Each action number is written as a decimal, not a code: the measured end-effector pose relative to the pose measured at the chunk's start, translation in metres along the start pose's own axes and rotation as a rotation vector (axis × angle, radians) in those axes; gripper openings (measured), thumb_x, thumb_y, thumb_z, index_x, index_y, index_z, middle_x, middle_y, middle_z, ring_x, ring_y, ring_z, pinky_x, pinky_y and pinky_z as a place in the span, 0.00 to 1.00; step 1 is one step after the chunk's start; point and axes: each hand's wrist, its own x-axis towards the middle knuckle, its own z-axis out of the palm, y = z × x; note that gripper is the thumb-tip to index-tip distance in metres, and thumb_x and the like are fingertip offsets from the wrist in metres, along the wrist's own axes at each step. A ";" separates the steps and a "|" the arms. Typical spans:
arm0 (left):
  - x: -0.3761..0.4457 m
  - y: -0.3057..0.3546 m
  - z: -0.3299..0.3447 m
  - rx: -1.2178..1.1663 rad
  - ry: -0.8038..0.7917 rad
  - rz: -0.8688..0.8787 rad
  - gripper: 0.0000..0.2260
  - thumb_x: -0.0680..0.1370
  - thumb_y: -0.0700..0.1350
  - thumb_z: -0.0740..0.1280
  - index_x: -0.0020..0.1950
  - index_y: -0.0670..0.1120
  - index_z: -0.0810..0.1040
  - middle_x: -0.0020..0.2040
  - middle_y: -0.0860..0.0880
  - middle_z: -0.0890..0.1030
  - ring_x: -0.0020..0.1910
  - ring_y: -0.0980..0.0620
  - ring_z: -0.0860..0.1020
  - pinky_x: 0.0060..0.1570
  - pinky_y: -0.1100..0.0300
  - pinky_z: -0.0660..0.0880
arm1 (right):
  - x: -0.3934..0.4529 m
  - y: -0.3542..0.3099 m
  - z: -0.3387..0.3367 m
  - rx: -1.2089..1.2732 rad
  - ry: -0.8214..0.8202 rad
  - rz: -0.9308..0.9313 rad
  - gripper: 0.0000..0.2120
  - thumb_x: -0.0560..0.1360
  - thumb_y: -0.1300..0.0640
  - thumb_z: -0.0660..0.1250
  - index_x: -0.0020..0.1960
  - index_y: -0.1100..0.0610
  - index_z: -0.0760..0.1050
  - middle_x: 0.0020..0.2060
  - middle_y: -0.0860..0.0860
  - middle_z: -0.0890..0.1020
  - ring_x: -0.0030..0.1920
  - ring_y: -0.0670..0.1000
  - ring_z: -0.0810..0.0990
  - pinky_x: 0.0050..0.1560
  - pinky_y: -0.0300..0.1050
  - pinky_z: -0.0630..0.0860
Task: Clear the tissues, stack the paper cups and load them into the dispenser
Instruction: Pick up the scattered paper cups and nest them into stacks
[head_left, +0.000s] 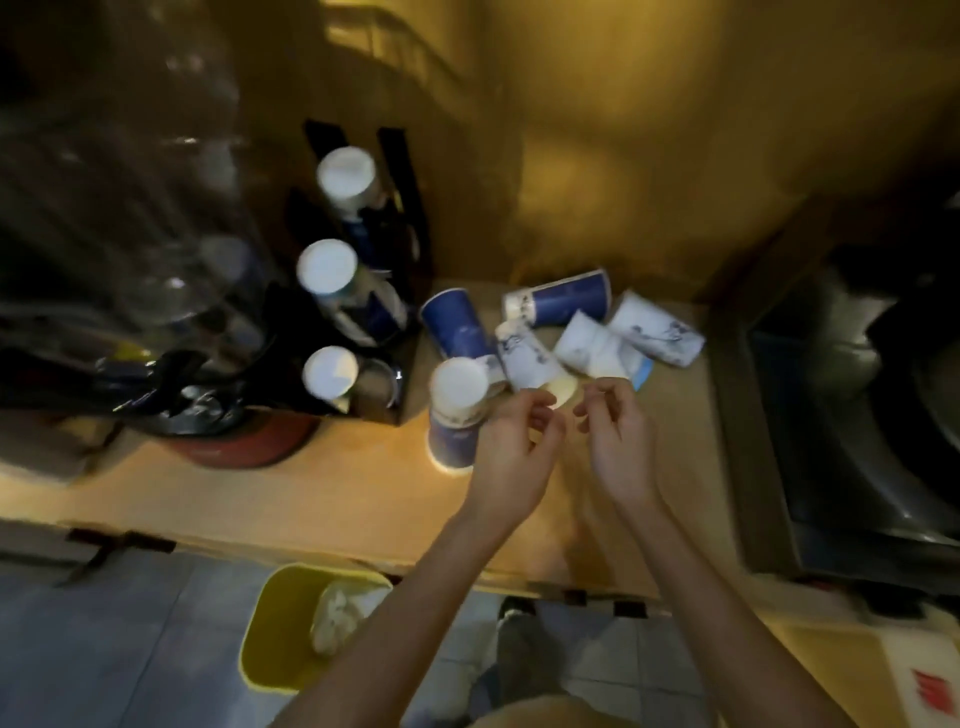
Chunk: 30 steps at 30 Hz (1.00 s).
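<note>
Several blue and white paper cups lie tipped over on the wooden counter (337, 483), among them a blue cup (457, 325) and a white cup (530, 358). A short upside-down stack of cups (457, 410) stands just left of my left hand (514, 447). My right hand (618, 436) hovers beside it, in front of another white cup (592, 345). Both hands have loosely curled fingers with nothing clearly in them, close to the white cup's rim. The black dispenser rack (405, 208) at the left holds three columns of cups. Crumpled tissues (343, 618) lie in a yellow bin (280, 639) on the floor.
A large clear water bottle (130, 234) on a red base (249, 447) stands at the far left. A dark metal sink (857, 415) lies to the right of the counter. A yellow-brown wall (623, 156) rises behind the cups. Tiled floor shows below the counter edge.
</note>
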 end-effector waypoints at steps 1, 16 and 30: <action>0.011 -0.002 0.011 0.051 -0.010 -0.029 0.12 0.76 0.44 0.64 0.58 0.42 0.74 0.49 0.46 0.80 0.45 0.56 0.77 0.50 0.65 0.74 | 0.011 0.007 -0.009 -0.010 0.003 0.031 0.05 0.78 0.56 0.58 0.47 0.52 0.72 0.38 0.50 0.80 0.43 0.55 0.79 0.46 0.52 0.75; 0.115 -0.061 0.070 1.089 -0.376 0.149 0.35 0.75 0.35 0.62 0.75 0.49 0.45 0.78 0.45 0.43 0.77 0.43 0.44 0.74 0.46 0.50 | 0.138 0.092 -0.027 -0.866 -0.410 -0.106 0.36 0.75 0.59 0.62 0.75 0.56 0.45 0.77 0.55 0.50 0.77 0.55 0.47 0.75 0.49 0.47; 0.113 -0.056 0.076 1.313 -0.732 0.391 0.33 0.77 0.42 0.60 0.75 0.50 0.43 0.76 0.39 0.51 0.74 0.37 0.50 0.72 0.42 0.53 | 0.139 0.111 -0.019 -0.727 -0.280 0.069 0.32 0.69 0.55 0.67 0.70 0.58 0.60 0.66 0.58 0.70 0.65 0.59 0.68 0.64 0.51 0.65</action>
